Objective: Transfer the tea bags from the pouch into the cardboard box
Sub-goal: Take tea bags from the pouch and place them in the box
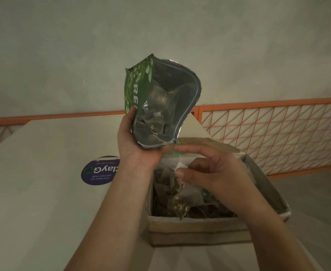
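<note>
My left hand (136,142) grips the lower end of a green foil pouch (160,98), held up with its mouth open toward me; several tea bags show inside it. Below and to the right stands an open cardboard box (197,229) holding several tea bags. Above the box, my right hand (213,177) pinches the paper tags and strings of tea bags (184,202) that dangle just over the box's contents.
The box rests on a pale table (33,192) with a round purple sticker (99,170) to the left of my left arm. An orange metal lattice railing (277,133) runs behind the table, under a plain wall.
</note>
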